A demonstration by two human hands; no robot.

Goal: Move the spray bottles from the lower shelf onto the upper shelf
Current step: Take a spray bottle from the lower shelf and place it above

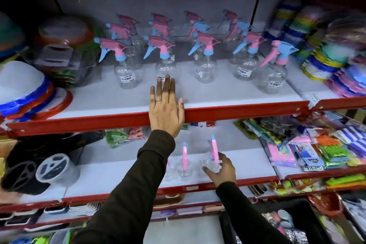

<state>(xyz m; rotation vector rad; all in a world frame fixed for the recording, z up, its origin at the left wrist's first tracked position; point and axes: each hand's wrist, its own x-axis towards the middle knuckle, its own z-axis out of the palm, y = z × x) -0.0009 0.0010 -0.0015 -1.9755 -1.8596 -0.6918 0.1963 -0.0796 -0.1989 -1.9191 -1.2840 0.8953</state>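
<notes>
Bottles fill our upper shelf (pixel 233 103), so our flat open left hand (pixel 165 108) steadies while our right hand (pixel 221 170) grips a lower-shelf bottle (pixel 212 161) to lift.

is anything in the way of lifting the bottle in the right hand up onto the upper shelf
Partly. The left hand lies flat over the upper shelf's red front lip, just left of the path up from the bottle in the right hand. The bare strip in front of the standing bottles looks free.
</notes>
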